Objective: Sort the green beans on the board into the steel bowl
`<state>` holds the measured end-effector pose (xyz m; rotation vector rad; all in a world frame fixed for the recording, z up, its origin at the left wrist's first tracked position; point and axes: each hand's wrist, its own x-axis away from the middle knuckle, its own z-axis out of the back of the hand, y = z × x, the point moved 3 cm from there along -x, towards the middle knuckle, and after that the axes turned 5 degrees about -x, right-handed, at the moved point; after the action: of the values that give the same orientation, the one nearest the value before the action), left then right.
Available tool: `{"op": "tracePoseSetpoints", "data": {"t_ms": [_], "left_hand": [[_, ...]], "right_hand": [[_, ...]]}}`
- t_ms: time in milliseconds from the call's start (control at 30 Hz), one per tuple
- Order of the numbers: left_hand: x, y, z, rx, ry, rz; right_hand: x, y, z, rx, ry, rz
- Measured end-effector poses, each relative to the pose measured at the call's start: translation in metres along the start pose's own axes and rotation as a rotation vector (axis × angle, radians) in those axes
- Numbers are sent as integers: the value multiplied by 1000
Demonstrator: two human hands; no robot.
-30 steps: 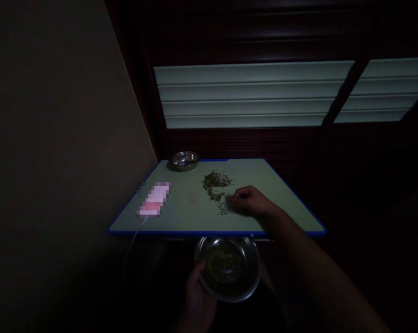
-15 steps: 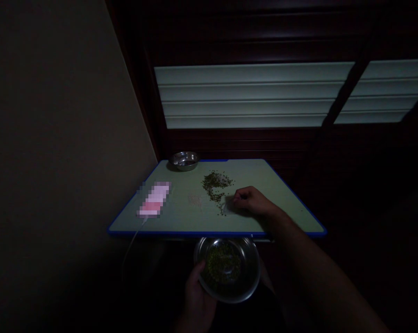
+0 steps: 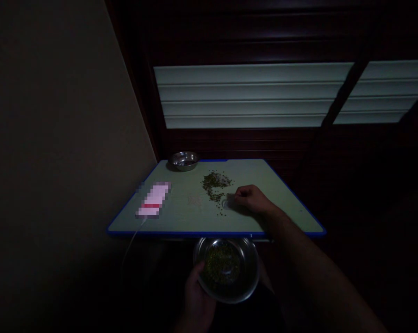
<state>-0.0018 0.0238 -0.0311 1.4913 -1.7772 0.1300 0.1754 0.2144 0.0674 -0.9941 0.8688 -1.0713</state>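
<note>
My left hand (image 3: 199, 293) grips the left rim of a steel bowl (image 3: 250, 273), its thumb over the edge. Inside the bowl lie many small green beans (image 3: 222, 263), like mung beans. The bowl is just below the near edge of a small table (image 3: 174, 222). Over the tabletop, my right hand (image 3: 251, 199) is closed in a pinch on a thin see-through piece (image 3: 226, 203), whose kind I cannot make out. This piece is beside a few stray beans, right of and below the loose heap of beans (image 3: 215, 180).
A smaller steel bowl (image 3: 184, 161) stands at the table's far left corner. Towards the left edge lies a blurred-out phone (image 3: 155, 199) with a white cable (image 3: 130, 245) hanging over the front edge. A wall (image 3: 73, 115) rises at left, dark slatted doors (image 3: 246, 143) behind.
The see-through piece has tilted or shifted slightly beside the stray beans. My right hand has barely moved, and the left still holds the bowl in the same place.
</note>
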Motion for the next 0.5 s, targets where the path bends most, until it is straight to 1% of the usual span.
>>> {"op": "tracePoseSetpoints", "data": {"t_ms": [100,300,500], "left_hand": [[1,0,-1,7,4,7],[0,-1,2,6,-11,25],[0,0,1,17,13,20]], "right_hand": [[0,-1,1,15,31,6],[4,-8,-4,7,-23,44],[6,-10,-6,-12,-71,15]]}}
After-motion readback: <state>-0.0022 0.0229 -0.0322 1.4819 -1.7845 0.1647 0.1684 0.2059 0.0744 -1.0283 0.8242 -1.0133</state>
